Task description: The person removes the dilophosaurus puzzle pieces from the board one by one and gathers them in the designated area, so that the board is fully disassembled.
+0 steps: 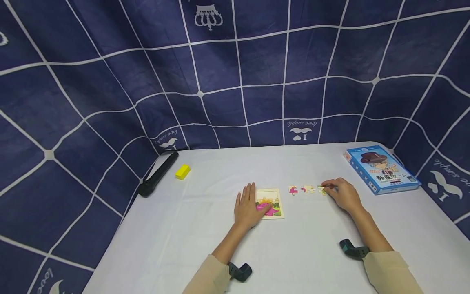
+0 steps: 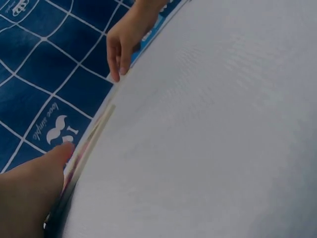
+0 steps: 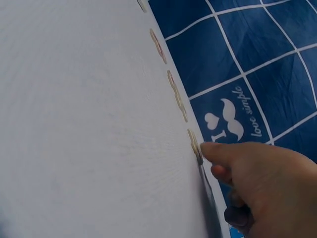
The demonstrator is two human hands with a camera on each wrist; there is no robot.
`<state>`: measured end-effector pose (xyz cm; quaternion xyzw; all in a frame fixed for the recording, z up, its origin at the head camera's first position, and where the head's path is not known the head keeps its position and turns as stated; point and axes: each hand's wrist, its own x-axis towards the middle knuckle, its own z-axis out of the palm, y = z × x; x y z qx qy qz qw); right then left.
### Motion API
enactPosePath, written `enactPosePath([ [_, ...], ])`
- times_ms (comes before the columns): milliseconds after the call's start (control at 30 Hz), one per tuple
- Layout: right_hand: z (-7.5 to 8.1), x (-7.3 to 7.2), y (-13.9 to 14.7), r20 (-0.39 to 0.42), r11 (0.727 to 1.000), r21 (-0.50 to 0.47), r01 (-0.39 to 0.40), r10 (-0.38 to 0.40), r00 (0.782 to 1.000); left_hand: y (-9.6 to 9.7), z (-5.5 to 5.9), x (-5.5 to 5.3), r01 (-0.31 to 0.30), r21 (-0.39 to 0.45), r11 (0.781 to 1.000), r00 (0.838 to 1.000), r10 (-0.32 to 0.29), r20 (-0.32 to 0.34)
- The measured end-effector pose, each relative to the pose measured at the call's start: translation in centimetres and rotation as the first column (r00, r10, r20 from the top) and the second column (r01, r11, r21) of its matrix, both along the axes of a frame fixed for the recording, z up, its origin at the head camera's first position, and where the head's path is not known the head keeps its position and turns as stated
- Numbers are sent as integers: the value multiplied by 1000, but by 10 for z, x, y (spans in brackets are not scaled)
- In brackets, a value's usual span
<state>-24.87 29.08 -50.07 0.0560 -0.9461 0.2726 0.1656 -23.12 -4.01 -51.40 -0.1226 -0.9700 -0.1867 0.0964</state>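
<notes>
My left hand (image 1: 247, 208) lies flat, fingers straight, over the left side of a square picture puzzle (image 1: 271, 209) in a pale frame. The thumb rests on its pink figure, and part of the tray is covered by the hand. To the right, my right hand (image 1: 344, 195) has its bent fingertips at a small puzzle piece (image 1: 321, 190), gripping its edge at the table. In the right wrist view the index fingertip touches that piece (image 3: 194, 145). Two more pieces, one pink (image 1: 293, 190) and one pale (image 1: 308, 189), lie in a row to its left.
A blue box (image 1: 382, 169) with a cartoon figure stands at the right. Toward the left edge lie a yellow block (image 1: 182, 172) and a black cylindrical object (image 1: 158, 174). A dark blue checked cloth (image 1: 235, 81) hangs behind the white table (image 1: 205, 245).
</notes>
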Motion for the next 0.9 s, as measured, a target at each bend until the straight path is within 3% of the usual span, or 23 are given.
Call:
enactPosePath([
  [167,5,0,-11,-84,999,-42,-15,11,996,-8,4,-1,60,98,993,995,-67,67],
  [400,25,5,-58,-111,989,-86,-120,111,988,-34,4,2,198,120,973,971,-211,109],
  [667,27,11,-128,-141,948,-92,-306,291,946,-55,5,6,214,82,973,971,-221,88],
  [900,17,7,-173,-65,900,-157,-407,402,913,-57,4,7,234,40,971,971,-236,46],
])
